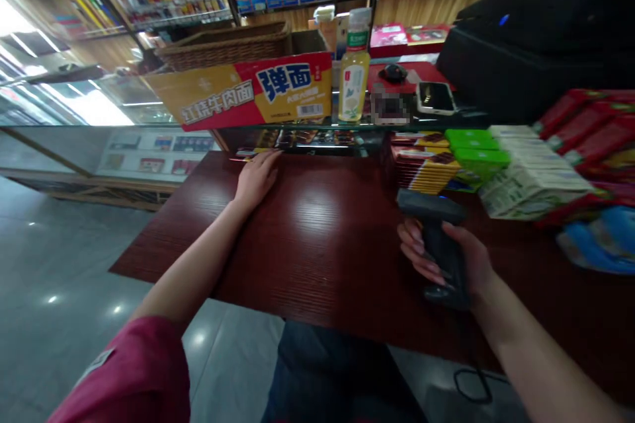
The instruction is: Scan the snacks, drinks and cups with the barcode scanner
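Observation:
My right hand (454, 256) is wrapped round the grip of a dark handheld barcode scanner (430, 209), whose head points toward the stacked packs at the right. A black cable (471, 386) hangs from the scanner below the counter edge. My left hand (258, 177) lies flat, fingers stretched out, on the dark red wooden counter (317, 238) near its far left corner, holding nothing.
Stacks of red, green and white packs (501, 168) crowd the counter's right side. A glass shelf (278, 124) behind carries a yellow-red noodle carton (253, 92), a drink bottle (354, 73), a phone (435, 98) and a black machine (536, 53). Grey floor lies to the left.

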A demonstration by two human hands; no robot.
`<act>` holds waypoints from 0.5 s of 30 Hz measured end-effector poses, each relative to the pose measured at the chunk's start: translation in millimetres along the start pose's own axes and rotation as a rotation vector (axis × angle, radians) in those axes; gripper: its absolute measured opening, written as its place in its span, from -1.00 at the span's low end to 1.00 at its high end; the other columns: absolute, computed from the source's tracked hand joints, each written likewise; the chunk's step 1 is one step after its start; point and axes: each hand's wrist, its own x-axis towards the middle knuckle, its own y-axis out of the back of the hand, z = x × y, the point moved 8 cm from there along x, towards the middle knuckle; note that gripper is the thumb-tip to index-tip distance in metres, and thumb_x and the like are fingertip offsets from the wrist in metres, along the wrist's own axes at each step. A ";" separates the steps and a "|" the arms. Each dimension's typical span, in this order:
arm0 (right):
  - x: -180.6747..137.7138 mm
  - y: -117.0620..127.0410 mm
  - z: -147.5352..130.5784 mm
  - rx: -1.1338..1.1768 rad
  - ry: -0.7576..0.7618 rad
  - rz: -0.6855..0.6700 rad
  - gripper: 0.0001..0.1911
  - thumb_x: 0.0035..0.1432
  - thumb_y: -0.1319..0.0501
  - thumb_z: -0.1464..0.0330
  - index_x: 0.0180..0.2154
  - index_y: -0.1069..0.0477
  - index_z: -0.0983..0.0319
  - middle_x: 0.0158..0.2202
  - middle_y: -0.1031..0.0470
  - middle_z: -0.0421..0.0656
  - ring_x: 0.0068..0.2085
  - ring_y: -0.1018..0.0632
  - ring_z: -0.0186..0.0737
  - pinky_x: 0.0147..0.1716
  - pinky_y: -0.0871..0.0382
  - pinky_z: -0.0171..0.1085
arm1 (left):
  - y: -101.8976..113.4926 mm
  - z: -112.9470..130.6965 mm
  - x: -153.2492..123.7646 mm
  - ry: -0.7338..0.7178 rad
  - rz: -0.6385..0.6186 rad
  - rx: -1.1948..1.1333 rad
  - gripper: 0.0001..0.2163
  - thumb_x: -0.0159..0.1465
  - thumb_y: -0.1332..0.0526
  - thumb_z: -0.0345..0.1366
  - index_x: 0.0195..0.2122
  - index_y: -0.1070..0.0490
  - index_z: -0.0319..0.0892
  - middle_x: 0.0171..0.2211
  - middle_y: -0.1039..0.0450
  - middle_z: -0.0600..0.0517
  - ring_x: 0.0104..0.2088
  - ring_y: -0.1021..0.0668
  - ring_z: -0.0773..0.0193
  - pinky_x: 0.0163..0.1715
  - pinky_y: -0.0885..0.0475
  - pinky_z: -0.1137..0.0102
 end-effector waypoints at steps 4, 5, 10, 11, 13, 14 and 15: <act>31.5 -8.8 26.2 -0.005 -0.146 -0.049 -0.64 0.29 -0.27 0.08 -0.19 -0.49 0.26 -0.36 -0.31 -0.18 -0.53 -0.24 -0.39 -0.71 -0.25 -0.44 | 8.8 -88.2 -9.8 0.205 -0.017 0.045 -0.43 0.33 -0.21 -0.36 0.38 -0.24 -0.24 0.38 -0.30 -0.21 0.41 -0.31 -0.01 0.39 -0.24 0.08; 42.4 -11.2 32.1 -0.012 -0.176 -0.046 -0.64 0.28 -0.28 0.07 -0.19 -0.49 0.27 -0.36 -0.30 -0.18 -0.53 -0.25 -0.39 -0.71 -0.26 -0.43 | 4.8 -100.1 -9.2 0.228 -0.037 0.037 -0.40 0.32 -0.21 -0.36 0.40 -0.22 -0.26 0.40 -0.25 -0.22 0.43 -0.27 -0.02 0.42 -0.21 0.07; 106.5 -22.8 54.1 -0.058 -0.219 0.040 -0.64 0.18 -0.36 0.08 -0.28 -0.50 0.27 -0.41 -0.27 -0.20 -0.54 -0.23 -0.39 -0.71 -0.21 -0.42 | -14.7 -114.6 -5.5 0.222 -0.133 0.003 -0.54 0.38 -0.15 -0.36 0.30 -0.40 -0.10 0.41 -0.27 -0.09 0.45 -0.24 -0.04 0.43 -0.09 -0.09; 117.9 -24.8 57.5 -0.068 -0.214 0.063 -0.63 0.16 -0.36 0.08 -0.30 -0.50 0.27 -0.42 -0.26 -0.21 -0.54 -0.23 -0.39 -0.71 -0.20 -0.42 | -13.5 -109.9 -5.9 0.202 -0.137 -0.003 -0.58 0.38 -0.16 -0.34 0.26 -0.45 -0.04 0.38 -0.32 -0.06 0.44 -0.26 -0.04 0.43 -0.07 -0.12; 134.6 -29.1 63.9 -0.086 -0.216 0.093 -0.63 0.14 -0.37 0.07 -0.31 -0.50 0.27 -0.43 -0.25 -0.21 -0.54 -0.23 -0.39 -0.71 -0.19 -0.42 | -9.1 -91.8 -7.3 0.119 -0.159 -0.029 -0.63 0.38 -0.21 -0.30 0.19 -0.51 0.03 0.34 -0.39 -0.01 0.42 -0.29 -0.03 0.44 -0.04 -0.15; 139.6 -31.2 66.6 -0.095 -0.222 0.100 -0.62 0.13 -0.37 0.07 -0.31 -0.49 0.27 -0.43 -0.25 -0.21 -0.54 -0.22 -0.39 -0.71 -0.18 -0.42 | -7.1 -78.6 -8.1 0.052 -0.179 -0.053 -0.66 0.38 -0.24 -0.27 0.17 -0.53 0.05 0.34 -0.39 0.00 0.42 -0.30 -0.03 0.45 -0.02 -0.15; 142.3 -32.7 68.5 -0.104 -0.228 0.106 -0.62 0.12 -0.37 0.06 -0.32 -0.49 0.26 -0.44 -0.25 -0.21 -0.54 -0.22 -0.39 -0.71 -0.18 -0.42 | -5.4 -64.2 -9.0 -0.022 -0.200 -0.083 -0.67 0.38 -0.27 -0.24 0.16 -0.54 0.07 0.35 -0.37 0.01 0.43 -0.29 -0.02 0.45 0.00 -0.14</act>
